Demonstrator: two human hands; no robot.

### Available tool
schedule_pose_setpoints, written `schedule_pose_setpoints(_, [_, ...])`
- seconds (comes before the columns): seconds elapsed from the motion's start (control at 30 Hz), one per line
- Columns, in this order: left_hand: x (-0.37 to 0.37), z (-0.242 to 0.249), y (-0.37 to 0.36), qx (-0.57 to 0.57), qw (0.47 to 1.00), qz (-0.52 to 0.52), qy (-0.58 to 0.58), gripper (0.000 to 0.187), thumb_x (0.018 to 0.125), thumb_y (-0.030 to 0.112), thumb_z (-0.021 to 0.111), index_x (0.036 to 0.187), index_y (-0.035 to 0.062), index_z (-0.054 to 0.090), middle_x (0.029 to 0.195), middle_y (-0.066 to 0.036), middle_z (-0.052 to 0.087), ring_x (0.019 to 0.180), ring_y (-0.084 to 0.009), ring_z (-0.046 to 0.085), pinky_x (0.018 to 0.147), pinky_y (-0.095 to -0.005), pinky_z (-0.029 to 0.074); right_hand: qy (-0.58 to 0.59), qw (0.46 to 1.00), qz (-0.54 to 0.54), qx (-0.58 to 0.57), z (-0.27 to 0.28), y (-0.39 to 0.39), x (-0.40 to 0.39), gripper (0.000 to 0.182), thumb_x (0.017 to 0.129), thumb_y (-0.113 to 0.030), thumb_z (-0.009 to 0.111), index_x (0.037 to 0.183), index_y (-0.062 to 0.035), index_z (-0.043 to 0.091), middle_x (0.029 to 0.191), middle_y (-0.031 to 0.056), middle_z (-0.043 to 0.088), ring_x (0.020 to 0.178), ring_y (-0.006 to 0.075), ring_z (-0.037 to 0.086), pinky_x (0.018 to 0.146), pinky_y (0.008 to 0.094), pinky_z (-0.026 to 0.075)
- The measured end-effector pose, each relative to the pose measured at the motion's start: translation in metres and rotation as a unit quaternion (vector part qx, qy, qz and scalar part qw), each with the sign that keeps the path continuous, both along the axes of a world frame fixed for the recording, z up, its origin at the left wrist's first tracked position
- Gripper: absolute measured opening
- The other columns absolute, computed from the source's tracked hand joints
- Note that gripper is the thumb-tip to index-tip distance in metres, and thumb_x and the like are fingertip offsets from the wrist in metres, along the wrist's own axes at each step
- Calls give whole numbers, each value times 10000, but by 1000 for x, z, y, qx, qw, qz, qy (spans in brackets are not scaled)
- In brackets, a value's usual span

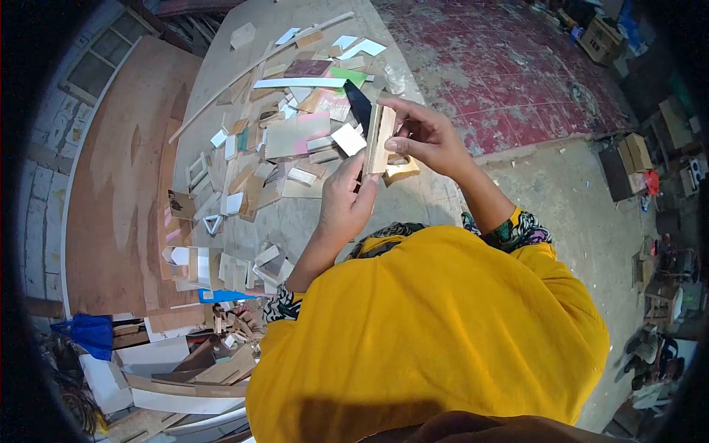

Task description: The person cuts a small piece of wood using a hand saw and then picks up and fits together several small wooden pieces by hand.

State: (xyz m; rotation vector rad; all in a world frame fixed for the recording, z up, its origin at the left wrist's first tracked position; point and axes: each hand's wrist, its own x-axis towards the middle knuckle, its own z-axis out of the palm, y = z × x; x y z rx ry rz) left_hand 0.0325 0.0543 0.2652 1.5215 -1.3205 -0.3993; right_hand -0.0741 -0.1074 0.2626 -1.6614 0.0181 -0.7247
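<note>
Both hands hold a narrow piece of light wood (pixel 381 140), tilted upright above the table's near part. My left hand (pixel 346 201) closes on its lower end, thumb along one side. At the upper part, the fingers and thumb of my right hand (pixel 430 140) pinch the same piece. A dark line runs along its length, like a gap between two layers. Just behind it a flat black piece (pixel 357 103) sticks up, its lower part hidden by the wood. A pale wooden offcut (pixel 402 170) lies under my right hand.
Offcuts in white, pink and green cover the worktable (pixel 281 22), with a long thin strip (pixel 244 85) among them. A big plywood sheet (pixel 118 184) leans at the left. Wood scraps (pixel 229 362) fill the lower left. Boxes (pixel 635 155) stand on the right floor.
</note>
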Motion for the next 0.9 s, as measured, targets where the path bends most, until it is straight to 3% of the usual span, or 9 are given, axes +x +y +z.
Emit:
schedule_pose_setpoints(0.17, [5, -4, 0, 13, 1000, -2, -10, 338, 827, 47, 460, 1154, -40, 463, 940, -204, 561, 839, -291, 583, 719, -338, 459, -17, 1000, -13, 13, -1, -1, 3, 511, 717, -19, 696, 1201, -73, 539, 884, -25, 546, 696, 31, 461, 632, 167, 410])
schedule_pose_setpoints(0.23, [4, -5, 1, -9, 1000, -9, -10, 352, 839, 45, 446, 1188, 4, 468, 759, -35, 522, 583, -73, 463, 535, -232, 395, -26, 999, -29, 16, 0, 0, 4, 522, 690, -22, 720, 1180, -112, 565, 802, -30, 511, 605, 19, 446, 533, 159, 376])
schedule_pose_setpoints(0.37, [6, -6, 0, -38, 998, -13, -43, 356, 837, 46, 444, 1190, 3, 467, 764, -35, 517, 591, -74, 465, 540, -226, 392, -5, 999, -27, 40, -4, -2, 3, 526, 683, -24, 727, 1177, -103, 566, 807, -29, 512, 610, 17, 448, 541, 157, 381])
schedule_pose_setpoints(0.47, [7, -3, 3, -48, 998, -28, -42, 344, 842, 69, 442, 1178, -1, 471, 780, -37, 519, 600, -80, 467, 545, -232, 393, -21, 997, -19, 67, 5, 5, -2, 510, 675, -1, 728, 1155, -57, 566, 839, -17, 575, 689, 30, 487, 625, 171, 421])
schedule_pose_setpoints(0.53, [10, -2, 6, -19, 998, -53, -10, 321, 834, 63, 453, 1141, -26, 480, 956, -202, 559, 853, -298, 574, 757, -334, 438, -99, 993, -45, 34, 10, 13, -4, 460, 666, -15, 741, 1100, -77, 599, 821, -24, 532, 631, 20, 494, 554, 157, 391])
schedule_pose_setpoints(0.57, [11, -5, 6, -20, 998, -55, -12, 321, 834, 63, 453, 1141, -26, 480, 956, -202, 559, 853, -298, 574, 757, -334, 438, -123, 991, -54, -3, 12, 15, -4, 436, 653, -11, 750, 1061, -74, 609, 816, -11, 539, 618, 28, 519, 542, 163, 395])
schedule_pose_setpoints(0.63, [14, -13, 6, -24, 997, -77, 8, 310, 897, 170, 442, 1153, 0, 483, 847, -39, 536, 708, -94, 497, 641, -226, 410, -127, 989, -63, -52, 14, 17, -8, 439, 648, -12, 755, 1057, -74, 610, 804, -3, 539, 608, 32, 524, 532, 167, 397])
schedule_pose_setpoints(0.67, [15, -17, 6, -23, 997, -79, 8, 310, 897, 170, 442, 1153, 0, 483, 847, -39, 536, 708, -94, 497, 641, -226, 410, -130, 984, -68, -100, 15, 18, -10, 442, 642, -13, 760, 1053, -75, 611, 792, 5, 540, 598, 36, 529, 523, 171, 398])
schedule_pose_setpoints(0.9, [15, -19, 9, 2, 983, -125, 134, 335, 917, 207, 442, 1175, -5, 466, 929, -40, 542, 756, -94, 494, 684, -221, 411, -140, 972, -112, -151, 19, 23, -12, 381, 633, -44, 775, 991, -73, 646, 748, 6, 544, 552, 41, 491, 507, 178, 393])
